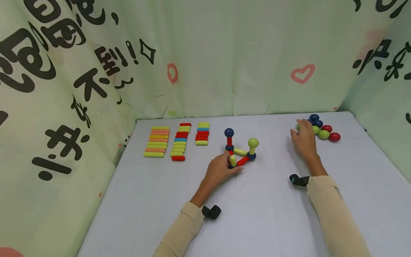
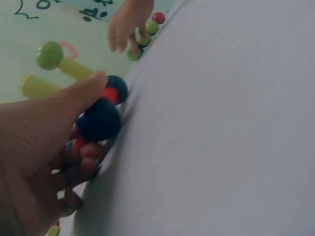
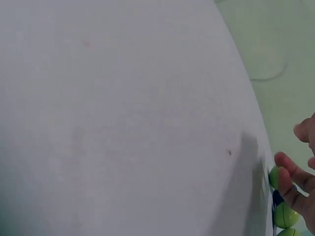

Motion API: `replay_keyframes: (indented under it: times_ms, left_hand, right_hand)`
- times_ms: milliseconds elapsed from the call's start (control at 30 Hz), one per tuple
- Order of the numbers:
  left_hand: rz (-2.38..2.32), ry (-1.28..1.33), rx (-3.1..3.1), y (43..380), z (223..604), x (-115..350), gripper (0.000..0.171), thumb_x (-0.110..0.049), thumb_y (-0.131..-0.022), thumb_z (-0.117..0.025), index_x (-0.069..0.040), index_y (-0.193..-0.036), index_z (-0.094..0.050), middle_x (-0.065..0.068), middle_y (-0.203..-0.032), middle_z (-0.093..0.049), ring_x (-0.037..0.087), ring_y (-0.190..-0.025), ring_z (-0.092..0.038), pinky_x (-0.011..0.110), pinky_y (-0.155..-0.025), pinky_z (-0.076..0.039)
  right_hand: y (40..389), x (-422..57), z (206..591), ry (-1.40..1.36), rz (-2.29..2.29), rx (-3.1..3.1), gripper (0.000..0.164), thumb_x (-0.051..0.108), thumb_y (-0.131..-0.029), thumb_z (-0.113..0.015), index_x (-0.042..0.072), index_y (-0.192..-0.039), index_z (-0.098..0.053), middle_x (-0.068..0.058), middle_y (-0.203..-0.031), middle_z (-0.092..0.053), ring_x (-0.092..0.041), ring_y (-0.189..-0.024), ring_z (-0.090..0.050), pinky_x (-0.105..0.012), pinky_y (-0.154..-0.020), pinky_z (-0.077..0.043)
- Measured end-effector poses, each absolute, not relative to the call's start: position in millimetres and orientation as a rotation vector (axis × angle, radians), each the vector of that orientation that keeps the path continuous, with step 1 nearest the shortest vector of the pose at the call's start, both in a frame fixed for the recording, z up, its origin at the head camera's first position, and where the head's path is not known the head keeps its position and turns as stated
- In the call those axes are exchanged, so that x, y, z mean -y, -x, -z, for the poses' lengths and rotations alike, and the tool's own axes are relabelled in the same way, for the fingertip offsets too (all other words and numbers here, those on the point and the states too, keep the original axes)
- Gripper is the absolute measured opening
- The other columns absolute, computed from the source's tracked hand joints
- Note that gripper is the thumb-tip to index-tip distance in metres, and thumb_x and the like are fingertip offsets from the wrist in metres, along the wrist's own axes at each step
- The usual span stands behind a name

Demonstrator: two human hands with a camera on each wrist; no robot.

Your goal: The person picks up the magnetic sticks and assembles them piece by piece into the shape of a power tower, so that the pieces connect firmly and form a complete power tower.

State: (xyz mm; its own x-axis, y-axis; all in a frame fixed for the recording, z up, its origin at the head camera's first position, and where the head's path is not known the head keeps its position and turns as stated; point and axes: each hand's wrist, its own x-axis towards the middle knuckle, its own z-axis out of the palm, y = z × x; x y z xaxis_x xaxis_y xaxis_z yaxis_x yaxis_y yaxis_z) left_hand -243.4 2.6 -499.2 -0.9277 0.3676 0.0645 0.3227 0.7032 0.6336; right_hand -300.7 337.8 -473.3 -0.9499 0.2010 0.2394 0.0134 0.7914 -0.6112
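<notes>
My left hand (image 1: 219, 169) grips the near corner of a small frame of balls and sticks standing on the table. In the left wrist view, its thumb and fingers are around a dark blue ball (image 2: 100, 120). A yellow-green stick (image 1: 233, 160) rises from that corner. Two other uprights end in a blue ball (image 1: 229, 132) and a green ball (image 1: 253, 142). At the back right, my right hand (image 1: 304, 140) reaches over a group of loose balls. Its fingertips are right at a green ball (image 3: 274, 177), with the thumb apart from them.
Left of the frame, sticks lie in three columns: a yellow and orange column (image 1: 157, 144), a mixed column (image 1: 180, 140) and a shorter column (image 1: 202, 134). Red balls (image 1: 335, 137) lie at the group's right side. A printed curtain (image 1: 205, 71) hangs behind the white table (image 1: 257, 214).
</notes>
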Motion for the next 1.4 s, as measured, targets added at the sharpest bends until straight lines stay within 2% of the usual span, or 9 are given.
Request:
replay_keyframes:
  times_ms: [100, 233, 367, 567, 733, 867, 1000, 1200, 1400]
  left_hand:
    - [-1.153, -0.759, -2.611, 246, 495, 6, 0.040, -0.041, -0.081, -0.078, -0.015, -0.098, -0.053, -0.003, -0.078, -0.056, 0.006, -0.070, -0.051, 0.016, -0.059, -0.042]
    - [-1.194, -0.931, -2.445, 250, 495, 13, 0.038, -0.031, -0.084, -0.077, -0.012, -0.110, -0.058, -0.001, -0.084, -0.060, 0.005, -0.076, -0.054, 0.015, -0.068, -0.047]
    - [-1.124, -0.988, -2.510, 251, 498, 10, 0.045, -0.036, -0.086, -0.075, -0.011, -0.122, -0.062, -0.003, -0.084, -0.061, 0.002, -0.076, -0.054, 0.013, -0.069, -0.047]
    - [-1.082, -0.949, -2.697, 248, 500, 0, 0.040, -0.036, -0.087, -0.074, -0.012, -0.119, -0.067, -0.003, -0.086, -0.066, 0.003, -0.075, -0.056, 0.012, -0.066, -0.045]
    - [-1.043, -0.871, -2.835, 245, 502, -7, 0.040, -0.038, -0.089, -0.071, -0.014, -0.120, -0.068, -0.004, -0.087, -0.068, 0.002, -0.074, -0.055, 0.011, -0.063, -0.042]
    - [-1.051, -0.806, -2.874, 243, 502, -11, 0.042, -0.039, -0.088, -0.071, -0.014, -0.121, -0.068, -0.004, -0.085, -0.068, 0.003, -0.071, -0.054, 0.012, -0.061, -0.041]
    - [-1.050, -0.754, -2.903, 241, 502, -12, 0.040, -0.039, -0.088, -0.072, -0.015, -0.120, -0.069, -0.004, -0.085, -0.067, 0.003, -0.070, -0.053, 0.013, -0.060, -0.040]
    - [-1.042, -0.716, -2.914, 238, 502, -15, 0.038, -0.039, -0.087, -0.073, -0.015, -0.116, -0.070, -0.005, -0.083, -0.067, 0.003, -0.069, -0.053, 0.013, -0.060, -0.040]
    - [-1.050, -0.718, -2.907, 237, 500, -15, 0.036, -0.039, -0.088, -0.072, -0.015, -0.116, -0.070, -0.005, -0.083, -0.067, 0.003, -0.069, -0.053, 0.013, -0.060, -0.040]
  right_hand:
    - [310, -344, 471, 0.178, -0.821, 2.808, 0.052, 0.016, -0.101, -0.045, -0.009, -0.146, -0.033, -0.031, -0.154, -0.022, -0.049, -0.141, -0.025, -0.063, -0.112, -0.026]
    - [315, -346, 472, 0.173, -0.741, 2.861, 0.047, 0.011, -0.099, -0.045, -0.012, -0.140, -0.039, -0.036, -0.146, -0.027, -0.053, -0.135, -0.030, -0.066, -0.107, -0.030]
    - [319, -346, 474, 0.193, -0.754, 2.832, 0.043, 0.007, -0.097, -0.047, -0.013, -0.135, -0.044, -0.039, -0.137, -0.031, -0.053, -0.130, -0.032, -0.065, -0.105, -0.033]
    - [319, -346, 471, 0.355, -0.881, 2.767, 0.043, 0.008, -0.097, -0.049, -0.014, -0.134, -0.044, -0.042, -0.135, -0.034, -0.054, -0.128, -0.032, -0.063, -0.107, -0.031]
    - [311, -347, 473, 0.375, -0.923, 2.727, 0.040, 0.008, -0.096, -0.052, -0.018, -0.127, -0.049, -0.041, -0.125, -0.048, -0.053, -0.119, -0.040, -0.061, -0.100, -0.034]
    - [299, -343, 477, 0.343, -0.952, 2.744, 0.040, 0.017, -0.097, -0.056, -0.012, -0.123, -0.056, -0.034, -0.110, -0.060, -0.041, -0.096, -0.056, -0.043, -0.074, -0.048]
    - [288, -335, 476, 0.343, -1.116, 2.773, 0.041, 0.023, -0.098, -0.056, -0.005, -0.128, -0.055, -0.030, -0.114, -0.059, -0.017, -0.073, -0.060, -0.019, -0.057, -0.047]
    - [268, -318, 472, 0.339, -1.457, 2.637, 0.048, 0.018, -0.097, -0.060, -0.002, -0.137, -0.045, -0.027, -0.124, -0.053, 0.005, -0.062, -0.060, -0.015, -0.057, -0.051]
    - [253, -293, 459, 0.164, -1.515, 2.396, 0.053, 0.029, -0.094, -0.066, 0.001, -0.135, -0.048, 0.003, -0.105, -0.055, 0.004, -0.066, -0.061, -0.011, -0.058, -0.048]
